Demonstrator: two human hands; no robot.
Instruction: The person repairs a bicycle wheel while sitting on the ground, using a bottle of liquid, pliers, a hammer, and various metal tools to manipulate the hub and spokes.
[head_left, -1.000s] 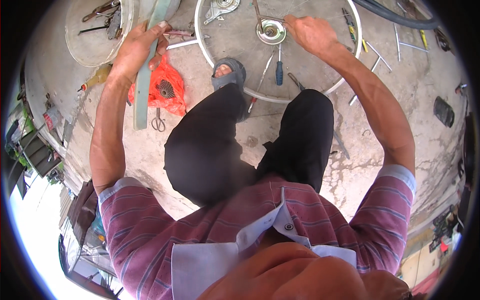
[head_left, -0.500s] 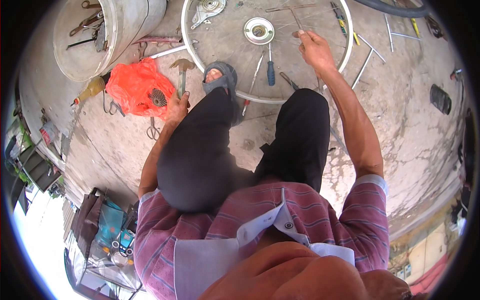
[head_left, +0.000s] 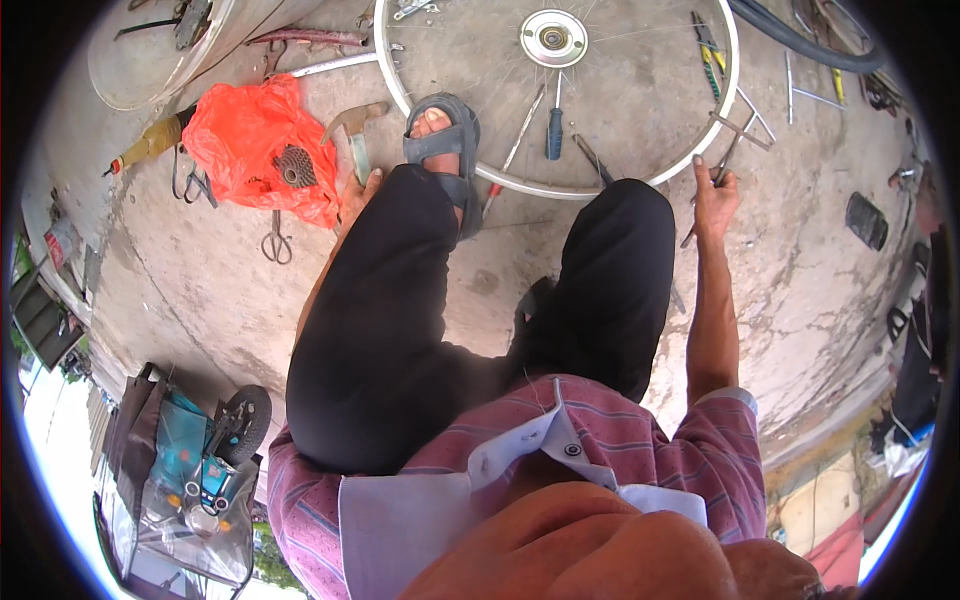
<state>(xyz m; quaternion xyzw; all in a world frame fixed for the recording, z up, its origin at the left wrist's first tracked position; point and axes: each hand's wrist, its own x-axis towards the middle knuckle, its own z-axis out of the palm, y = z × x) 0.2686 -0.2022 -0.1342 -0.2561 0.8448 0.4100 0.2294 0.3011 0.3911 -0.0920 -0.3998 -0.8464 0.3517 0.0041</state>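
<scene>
My left hand (head_left: 357, 197) is closed round the lower handle of a claw hammer (head_left: 361, 155), its head up, beside the red plastic bag. In my right hand (head_left: 715, 207) is a rusty T-handle wrench (head_left: 733, 150), its crossbar pointing away from me, just outside the rim's right side. Between and beyond my feet lies a spoked bicycle wheel rim (head_left: 540, 190) with a pale round hub (head_left: 553, 60). A blue-handled screwdriver (head_left: 554, 135) lies inside the rim; a red-handled one (head_left: 513, 150) crosses the rim by my sandalled foot (head_left: 440, 140).
A red plastic bag (head_left: 235, 140) with a sprocket cluster (head_left: 294, 166) lies left, near scissors (head_left: 277, 242) and a whitish bucket (head_left: 140, 70). Pliers (head_left: 709, 60) rest near the rim's right side. A black tyre (head_left: 815, 52) is at far right, a parked vehicle (head_left: 190, 470) at lower left.
My right hand has moved from over the wheel, right and toward me, carrying the T-handle wrench outside the rim. My left hand still holds the hammer, now tilted more. The view has shifted slightly.
</scene>
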